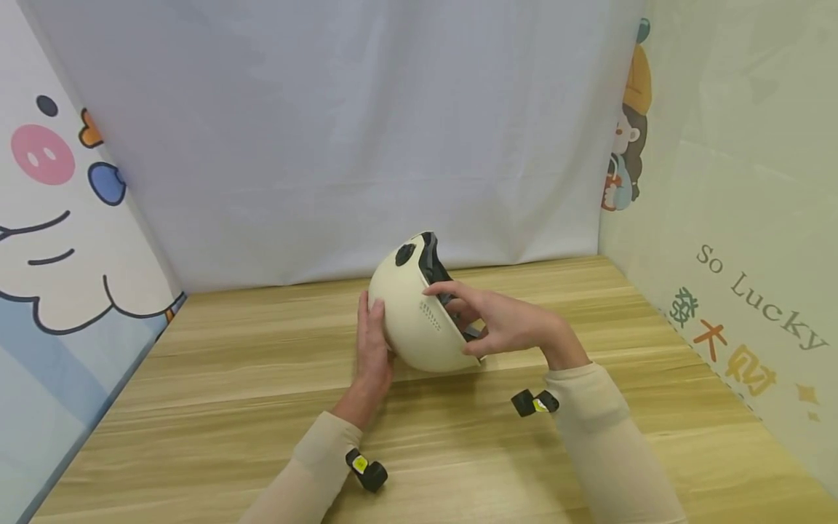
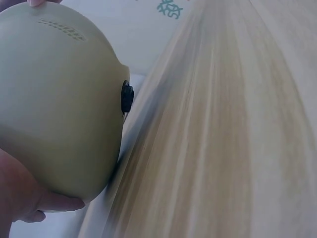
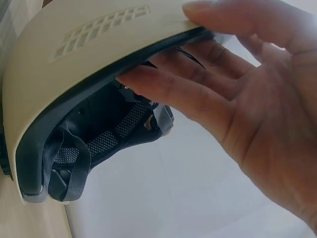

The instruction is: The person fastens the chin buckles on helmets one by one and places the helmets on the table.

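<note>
A cream helmet (image 1: 409, 320) stands tilted on the wooden table, its opening facing right. My left hand (image 1: 373, 353) rests against the rounded crown, fingers extended along the shell and thumb on the near side. With my right hand (image 1: 513, 320) I pinch the rim, the thumb on the outer shell (image 3: 163, 25) and other fingers reaching inside. Dark webbing straps (image 3: 79, 168) and grey mesh padding (image 3: 104, 144) show within the opening in the right wrist view. A black round knob (image 2: 127, 96) sits on the shell, and a patch of small vents lies near the rim.
The wood-grained table (image 1: 249, 378) extends around the helmet. Behind it hangs a pale curtain (image 1: 327, 145). Printed panels stand at both sides, a cartoon one (image 1: 59, 240) on the left and a lettered one (image 1: 733, 182) on the right.
</note>
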The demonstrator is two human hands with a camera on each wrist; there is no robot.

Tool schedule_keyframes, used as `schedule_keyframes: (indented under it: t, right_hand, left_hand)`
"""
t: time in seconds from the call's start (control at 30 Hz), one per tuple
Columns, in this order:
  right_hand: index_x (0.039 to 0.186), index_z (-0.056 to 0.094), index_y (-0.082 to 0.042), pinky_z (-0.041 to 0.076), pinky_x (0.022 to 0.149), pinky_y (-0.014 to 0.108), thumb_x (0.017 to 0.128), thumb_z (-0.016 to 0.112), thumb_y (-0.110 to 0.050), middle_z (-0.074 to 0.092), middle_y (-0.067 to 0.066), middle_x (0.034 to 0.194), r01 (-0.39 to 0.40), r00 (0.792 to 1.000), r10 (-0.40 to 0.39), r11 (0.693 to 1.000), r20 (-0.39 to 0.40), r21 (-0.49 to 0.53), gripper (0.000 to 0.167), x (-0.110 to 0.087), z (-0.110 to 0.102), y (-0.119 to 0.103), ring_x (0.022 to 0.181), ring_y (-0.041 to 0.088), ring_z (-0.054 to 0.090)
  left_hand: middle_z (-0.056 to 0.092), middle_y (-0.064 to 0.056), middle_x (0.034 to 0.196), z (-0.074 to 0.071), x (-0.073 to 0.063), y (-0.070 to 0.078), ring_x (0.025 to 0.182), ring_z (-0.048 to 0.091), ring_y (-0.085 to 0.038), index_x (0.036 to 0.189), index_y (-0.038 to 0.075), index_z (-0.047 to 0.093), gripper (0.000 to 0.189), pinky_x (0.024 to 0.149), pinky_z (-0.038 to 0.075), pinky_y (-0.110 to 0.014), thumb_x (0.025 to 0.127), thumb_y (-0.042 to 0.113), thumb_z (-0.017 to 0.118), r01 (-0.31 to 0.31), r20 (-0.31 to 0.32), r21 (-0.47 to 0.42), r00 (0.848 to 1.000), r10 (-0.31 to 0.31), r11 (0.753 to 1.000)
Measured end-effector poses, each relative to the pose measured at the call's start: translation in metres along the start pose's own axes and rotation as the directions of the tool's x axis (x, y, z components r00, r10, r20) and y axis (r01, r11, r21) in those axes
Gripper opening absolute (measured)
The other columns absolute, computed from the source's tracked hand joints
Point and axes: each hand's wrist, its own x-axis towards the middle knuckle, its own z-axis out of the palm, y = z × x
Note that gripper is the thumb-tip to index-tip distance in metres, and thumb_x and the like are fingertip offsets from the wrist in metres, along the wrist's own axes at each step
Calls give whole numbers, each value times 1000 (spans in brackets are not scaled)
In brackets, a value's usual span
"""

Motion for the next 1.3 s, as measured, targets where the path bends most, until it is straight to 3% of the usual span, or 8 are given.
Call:
schedule_keyframes:
  t: [0.2, 0.37, 0.63, 0.8, 1.03, 1.2, 1.3]
  right_hand:
    - [136, 30, -19, 51, 78, 33, 89, 65, -15, 53, 9, 119, -30, 998, 30, 1000, -50, 3, 59, 3, 2, -3, 92, 17, 62]
    - [135, 33, -16, 51, 74, 34, 93, 58, -14, 51, 7, 116, -80, 988, 79, 997, -130, -3, 48, 4, 3, -8, 86, 19, 62]
    - [127, 40, -6, 51, 70, 35, 95, 54, -12, 48, 8, 120, -60, 981, 44, 995, -188, -83, 36, 4, 2, -12, 88, 16, 60]
    - [125, 39, -2, 51, 72, 32, 93, 54, -4, 47, 12, 121, -61, 981, 34, 989, -193, -133, 35, 3, 2, -12, 89, 20, 60]
    - [121, 37, 2, 48, 83, 32, 90, 51, 5, 44, 15, 121, -70, 976, 35, 985, -217, -155, 34, 4, 2, -11, 102, 25, 57]
    - [138, 23, 0, 47, 86, 35, 90, 49, 6, 39, 19, 132, -58, 979, 32, 990, -203, -126, 55, 5, 1, -9, 113, 27, 50]
    - [145, 11, -2, 48, 84, 35, 90, 48, 6, 41, 20, 132, -70, 983, 50, 991, -179, -110, 66, 5, 2, -11, 112, 26, 51]
  left_hand:
    - [34, 0, 141, 1, -1, 0, 119, 43, -26, 146, 31, 25, 59, 93, 37, -47, 93, 45, 48, -35, 20, 0, 999, 35, 999]
    - [29, 0, 145, 2, -3, 2, 121, 40, -27, 146, 30, 24, 61, 92, 35, -55, 92, 47, 48, -4, 9, 21, 1000, 4, 1000]
    - [19, -3, 150, 4, -6, 5, 129, 29, -28, 147, 31, 23, 65, 92, 24, -67, 91, 51, 49, -3, 5, 94, 1000, 2, 996]
    - [22, -2, 149, 4, -7, 4, 130, 27, -27, 147, 29, 25, 64, 92, 24, -67, 91, 48, 50, -30, 0, 98, 1000, 30, 995]
    - [30, 3, 146, 1, -6, 3, 128, 33, -22, 145, 29, 31, 60, 97, 28, -57, 92, 37, 56, -129, 37, 94, 991, 126, 987]
    - [26, -1, 148, 1, -5, 2, 131, 30, -21, 147, 34, 23, 67, 97, 29, -56, 90, 36, 59, -122, 59, 140, 992, 115, 983]
    - [23, -6, 150, 5, -11, 12, 131, 29, -24, 149, 28, 19, 69, 97, 29, -57, 91, 30, 57, -132, 83, 152, 989, 120, 980]
